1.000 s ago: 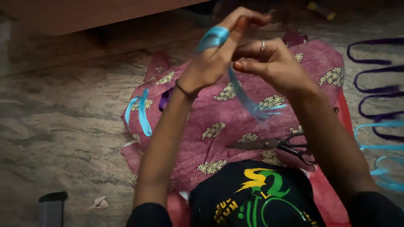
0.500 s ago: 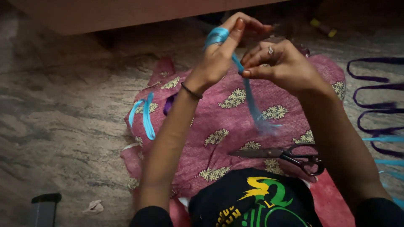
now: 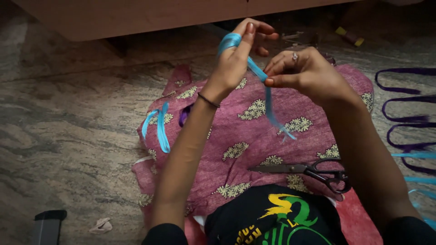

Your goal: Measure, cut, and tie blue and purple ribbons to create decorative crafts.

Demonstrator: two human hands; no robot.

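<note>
Stone floor, pink cloth (image 3: 254, 136) center: left hand (image 3: 236, 63), top center, has blue ribbon (image 3: 268, 97) wound round curled fingers; right hand (image 3: 309, 75) pinches strand, tail running down-right.

Dim, soft light is falling across the scene, leaving the corners of the frame darkening; the upper right of the frame is sinking into deep shadow; the mottled grey stone floor (image 3: 68, 131) at the left is catching a faint even sheen with no hard glare; the magenta flower-printed cloth (image 3: 254, 136) in the centre is reading clearly; the bright blue plastic strip (image 3: 268, 97) is blurring slightly at its loose lower end; colours are looking muted.
</note>
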